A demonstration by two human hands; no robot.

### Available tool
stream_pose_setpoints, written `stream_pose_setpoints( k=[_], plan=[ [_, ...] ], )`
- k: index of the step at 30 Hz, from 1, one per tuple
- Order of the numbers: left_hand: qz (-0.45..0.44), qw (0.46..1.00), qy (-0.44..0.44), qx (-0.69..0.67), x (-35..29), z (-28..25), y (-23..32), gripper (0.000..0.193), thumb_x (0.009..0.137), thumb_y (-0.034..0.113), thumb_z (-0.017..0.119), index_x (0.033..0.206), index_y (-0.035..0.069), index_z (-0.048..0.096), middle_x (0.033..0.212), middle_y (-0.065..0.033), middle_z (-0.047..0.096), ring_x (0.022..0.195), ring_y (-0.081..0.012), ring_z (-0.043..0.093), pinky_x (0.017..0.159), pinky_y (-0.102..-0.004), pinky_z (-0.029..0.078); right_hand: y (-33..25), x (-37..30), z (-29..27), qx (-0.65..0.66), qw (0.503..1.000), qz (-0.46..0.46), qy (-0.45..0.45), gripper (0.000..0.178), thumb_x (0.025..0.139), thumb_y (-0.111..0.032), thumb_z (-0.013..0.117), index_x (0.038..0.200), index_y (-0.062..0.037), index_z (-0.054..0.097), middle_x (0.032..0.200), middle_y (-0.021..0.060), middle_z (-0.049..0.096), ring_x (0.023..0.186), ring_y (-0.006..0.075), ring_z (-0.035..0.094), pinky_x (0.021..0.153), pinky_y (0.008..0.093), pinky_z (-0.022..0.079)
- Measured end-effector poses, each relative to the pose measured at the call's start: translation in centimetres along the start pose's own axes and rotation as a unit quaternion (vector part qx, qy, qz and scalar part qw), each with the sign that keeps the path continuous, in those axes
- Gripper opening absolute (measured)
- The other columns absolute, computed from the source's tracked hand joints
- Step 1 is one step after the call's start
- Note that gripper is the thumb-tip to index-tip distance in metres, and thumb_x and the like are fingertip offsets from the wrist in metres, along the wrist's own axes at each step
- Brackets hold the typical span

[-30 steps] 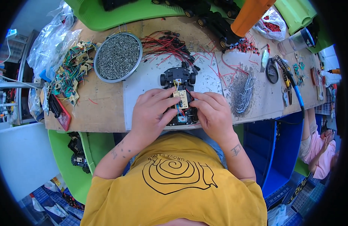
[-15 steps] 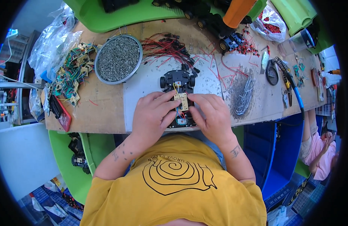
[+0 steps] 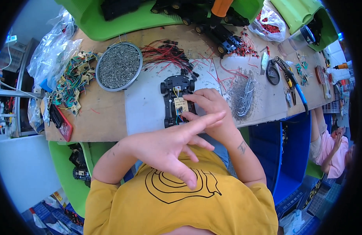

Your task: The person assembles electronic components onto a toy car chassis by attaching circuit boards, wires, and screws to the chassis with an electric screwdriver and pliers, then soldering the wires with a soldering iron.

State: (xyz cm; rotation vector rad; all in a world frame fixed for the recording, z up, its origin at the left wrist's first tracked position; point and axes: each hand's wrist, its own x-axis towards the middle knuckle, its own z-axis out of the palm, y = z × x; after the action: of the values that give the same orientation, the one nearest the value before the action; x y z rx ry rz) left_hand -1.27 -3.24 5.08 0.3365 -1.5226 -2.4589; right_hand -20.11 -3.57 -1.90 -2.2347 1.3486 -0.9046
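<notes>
A black toy car chassis (image 3: pixel 180 81) with wheels lies on the white sheet in front of me. On its middle sits a small tan circuit board (image 3: pixel 181 104) with yellow, blue and other thin wires. My right hand (image 3: pixel 213 107) is at the chassis's right side, its index finger and thumb on the board's right edge. My left hand (image 3: pixel 177 143) hovers over the table's near edge, fingers spread and holding nothing. It crosses in front of part of my right hand and covers the chassis's near end.
Left of the chassis stand a round dish of small metal screws (image 3: pixel 119 66) and a pile of wired circuit boards (image 3: pixel 77 80). Red wires (image 3: pixel 169 55) lie behind it. To the right are grey wires (image 3: pixel 245 98) and a blue-handled soldering iron (image 3: pixel 299 92). A green bin (image 3: pixel 122 29) borders the back.
My left hand has left the board and swung down and right, its fingers spreading. My right hand stays at the board. The whole view has shifted slightly.
</notes>
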Motion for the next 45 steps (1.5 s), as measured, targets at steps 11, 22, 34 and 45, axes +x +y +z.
stream_pose_setpoints(
  k=[11, 22, 34, 45],
  plan=[
    [-0.038, 0.364, 0.503, 0.783, -5.9, -9.2, 0.8, 0.016, 0.078, 0.015, 0.068, 0.092, 0.007, 0.070, 0.094, -0.0103, 0.065, 0.089, -0.0297, 0.058, 0.078, -0.0395, 0.046, 0.2, -0.7, -0.1, 0.018, 0.999, 0.005, 0.033, 0.036, 0.069, -0.026, 0.076, 0.100, -0.0093, 0.066, 0.097, 0.0090, 0.061, 0.092, 0.0287, 0.057, 0.080, 0.0392, 0.047],
    [-0.119, 0.377, 0.493, 0.775, -6.6, -12.6, -0.8, 0.012, 0.082, 0.014, 0.063, 0.090, 0.006, 0.066, 0.094, -0.0119, 0.059, 0.096, -0.0319, 0.051, 0.077, -0.0455, 0.042, 0.4, -1.3, 1.2, 0.004, 0.997, -0.019, 0.074, 0.037, 0.068, -0.030, 0.075, 0.099, -0.0121, 0.065, 0.094, 0.0041, 0.056, 0.089, 0.0251, 0.053, 0.075, 0.0371, 0.045],
    [-0.008, 0.360, 0.488, 0.795, -7.6, -14.5, -1.7, 0.013, 0.084, 0.010, 0.061, 0.094, 0.004, 0.065, 0.088, -0.0131, 0.064, 0.083, -0.0322, 0.058, 0.070, -0.0429, 0.046, 0.7, -1.0, 1.1, 0.021, 0.997, -0.020, 0.065, 0.036, 0.069, -0.030, 0.074, 0.098, -0.0118, 0.065, 0.093, 0.0049, 0.056, 0.089, 0.0255, 0.053, 0.075, 0.0372, 0.045],
    [-0.093, 0.413, 0.555, 0.716, -7.7, -14.2, -1.9, 0.022, 0.091, 0.024, 0.056, 0.095, 0.004, 0.064, 0.087, -0.0165, 0.065, 0.082, -0.0358, 0.059, 0.072, -0.0425, 0.046, 0.5, -1.1, 1.0, 0.020, 0.998, -0.014, 0.050, 0.037, 0.071, -0.030, 0.072, 0.101, -0.0111, 0.064, 0.097, 0.0059, 0.057, 0.091, 0.0262, 0.053, 0.077, 0.0374, 0.045]
  ],
)
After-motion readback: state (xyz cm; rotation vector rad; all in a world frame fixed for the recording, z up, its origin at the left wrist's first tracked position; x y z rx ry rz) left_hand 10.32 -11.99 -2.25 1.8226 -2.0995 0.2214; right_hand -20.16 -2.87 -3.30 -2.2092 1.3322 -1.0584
